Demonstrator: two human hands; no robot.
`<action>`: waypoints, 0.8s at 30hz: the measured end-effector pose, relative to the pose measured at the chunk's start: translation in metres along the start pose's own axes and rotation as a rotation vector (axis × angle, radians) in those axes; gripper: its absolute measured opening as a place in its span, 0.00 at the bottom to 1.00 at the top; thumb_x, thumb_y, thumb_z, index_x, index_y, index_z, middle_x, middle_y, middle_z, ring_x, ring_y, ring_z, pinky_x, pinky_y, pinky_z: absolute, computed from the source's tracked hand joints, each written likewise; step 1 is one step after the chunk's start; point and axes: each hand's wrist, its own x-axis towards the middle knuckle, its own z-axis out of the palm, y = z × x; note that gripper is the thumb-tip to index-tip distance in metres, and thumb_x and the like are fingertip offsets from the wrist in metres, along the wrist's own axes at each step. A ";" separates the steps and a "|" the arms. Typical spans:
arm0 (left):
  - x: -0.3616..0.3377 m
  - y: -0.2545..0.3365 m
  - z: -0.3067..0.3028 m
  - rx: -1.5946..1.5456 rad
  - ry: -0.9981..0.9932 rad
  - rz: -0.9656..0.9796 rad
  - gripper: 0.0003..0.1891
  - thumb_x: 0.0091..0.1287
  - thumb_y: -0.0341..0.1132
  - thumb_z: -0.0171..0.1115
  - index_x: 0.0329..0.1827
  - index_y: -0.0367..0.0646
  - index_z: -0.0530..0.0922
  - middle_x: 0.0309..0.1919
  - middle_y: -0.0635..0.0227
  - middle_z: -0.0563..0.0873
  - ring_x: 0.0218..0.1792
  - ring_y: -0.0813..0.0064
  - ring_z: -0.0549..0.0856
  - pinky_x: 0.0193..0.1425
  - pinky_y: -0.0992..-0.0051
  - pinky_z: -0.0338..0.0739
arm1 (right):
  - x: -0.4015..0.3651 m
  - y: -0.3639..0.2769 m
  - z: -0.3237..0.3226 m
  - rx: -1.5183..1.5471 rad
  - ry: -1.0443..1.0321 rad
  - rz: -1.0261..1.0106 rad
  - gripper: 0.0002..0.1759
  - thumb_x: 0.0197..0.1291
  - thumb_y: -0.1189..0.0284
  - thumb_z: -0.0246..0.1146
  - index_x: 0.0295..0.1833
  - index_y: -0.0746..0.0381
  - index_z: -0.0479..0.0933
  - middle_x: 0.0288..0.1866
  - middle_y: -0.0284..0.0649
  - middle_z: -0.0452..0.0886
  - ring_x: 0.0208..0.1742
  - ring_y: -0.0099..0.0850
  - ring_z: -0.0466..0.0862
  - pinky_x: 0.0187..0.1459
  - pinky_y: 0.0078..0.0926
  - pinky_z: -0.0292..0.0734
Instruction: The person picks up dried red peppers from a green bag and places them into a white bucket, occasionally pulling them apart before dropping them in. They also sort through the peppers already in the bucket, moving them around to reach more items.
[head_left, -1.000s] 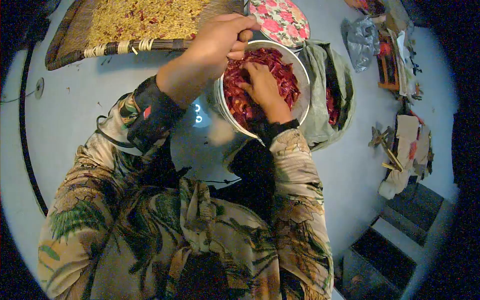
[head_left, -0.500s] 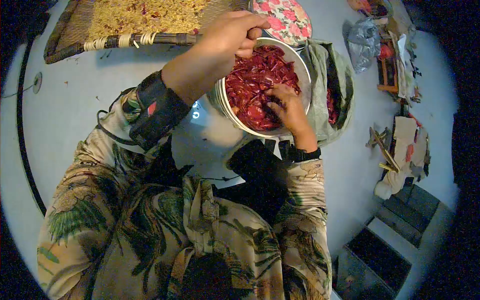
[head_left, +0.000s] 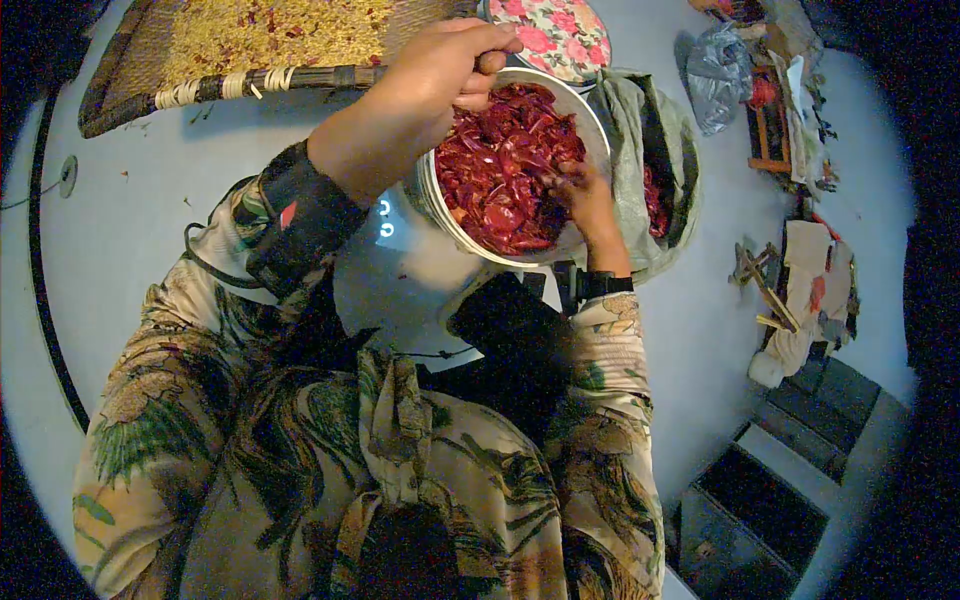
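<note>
Red dried chillies [head_left: 505, 185]: heaped inside the white bucket [head_left: 592, 118], filling most of its mouth; glossy, wrinkled, tangled closely together.
White bucket: open at the top, in front of the body; pale inner wall bare along the right side.
Left hand [head_left: 450, 70]: held over the upper left of the bucket's rim; fingers curled in, thumb laid forward across them; cannot tell whether gripping the rim or anything else.
Right hand [head_left: 590, 202]: inside the bucket at the right; fingers bent against the chillies; cannot tell whether pinching any.
Wrists: black band [head_left: 605, 285] around the right; broader dark strap [head_left: 315, 225] around the left, with a small red patch.
Grey-green sack [head_left: 635, 130]: just beside the bucket, on the right; mouth open, more red pieces within.
Woven tray [head_left: 130, 65]: at the upper left, edge bound with pale wrappings; spread with small yellow bits [head_left: 275, 40], dark red flecks among them.
Rose-patterned round top [head_left: 560, 40]: just beyond the bucket.
Clear plastic bag [head_left: 718, 75]: well apart, farther right, on the pale floor [head_left: 130, 200].
</note>
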 end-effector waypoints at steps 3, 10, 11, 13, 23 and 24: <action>0.000 0.000 0.001 0.012 0.009 -0.006 0.09 0.69 0.36 0.50 0.36 0.39 0.73 0.17 0.82 0.63 0.13 0.91 0.57 0.14 0.87 0.48 | -0.011 -0.037 -0.005 -0.296 0.002 -0.014 0.15 0.55 0.67 0.65 0.45 0.64 0.78 0.33 0.45 0.82 0.34 0.35 0.83 0.37 0.28 0.76; -0.004 0.002 0.001 0.020 -0.004 0.008 0.10 0.69 0.37 0.51 0.37 0.38 0.73 0.18 0.81 0.63 0.15 0.90 0.58 0.15 0.86 0.49 | -0.019 -0.067 -0.006 -0.547 0.022 -0.010 0.18 0.49 0.60 0.67 0.42 0.62 0.79 0.40 0.52 0.81 0.41 0.50 0.80 0.44 0.44 0.75; -0.004 0.002 0.001 0.024 -0.006 0.012 0.10 0.69 0.37 0.51 0.37 0.38 0.73 0.18 0.81 0.63 0.15 0.90 0.58 0.15 0.86 0.49 | -0.020 -0.072 -0.006 -0.527 0.044 -0.031 0.18 0.50 0.61 0.67 0.43 0.62 0.79 0.41 0.52 0.80 0.42 0.50 0.80 0.44 0.44 0.75; -0.005 0.001 0.001 0.031 -0.009 0.018 0.10 0.69 0.37 0.51 0.38 0.38 0.73 0.18 0.80 0.63 0.15 0.90 0.58 0.15 0.86 0.49 | -0.020 -0.083 -0.007 -0.486 0.089 -0.072 0.18 0.51 0.62 0.67 0.45 0.61 0.79 0.42 0.53 0.80 0.43 0.51 0.79 0.46 0.44 0.74; -0.001 -0.003 -0.005 0.004 -0.044 -0.003 0.09 0.67 0.36 0.52 0.37 0.38 0.74 0.19 0.80 0.65 0.15 0.90 0.59 0.15 0.87 0.50 | -0.016 -0.075 0.011 -0.520 -0.007 -0.207 0.21 0.50 0.61 0.67 0.46 0.63 0.77 0.43 0.53 0.79 0.45 0.50 0.79 0.46 0.44 0.74; -0.003 -0.001 -0.004 0.002 -0.048 -0.006 0.09 0.67 0.36 0.53 0.37 0.39 0.74 0.19 0.80 0.65 0.15 0.91 0.59 0.15 0.88 0.50 | -0.013 -0.072 0.011 -0.530 -0.020 -0.152 0.22 0.49 0.60 0.67 0.46 0.63 0.77 0.42 0.53 0.80 0.44 0.51 0.79 0.45 0.45 0.74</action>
